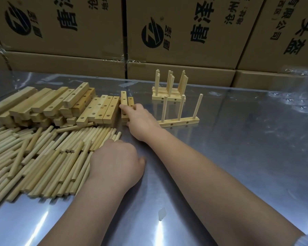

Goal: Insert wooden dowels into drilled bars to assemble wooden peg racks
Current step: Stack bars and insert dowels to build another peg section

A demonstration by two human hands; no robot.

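A heap of drilled wooden bars [48,103] lies at the left of the table, with a spread of loose dowels [39,157] in front of it. My right hand [140,121] reaches across and grips a short stack of drilled bars [124,98] at the heap's right end. My left hand [116,164] rests on the dowels' right edge, fingers curled over them; whether it holds one is hidden. A finished peg rack [179,119] with three upright dowels stands to the right of my right hand. Behind it stand several stacked finished racks [169,89].
The table [238,157] is covered in shiny reflective film. Cardboard boxes [185,32] with printed logos form a wall along the far edge. A small pale scrap [161,213] lies near the front.
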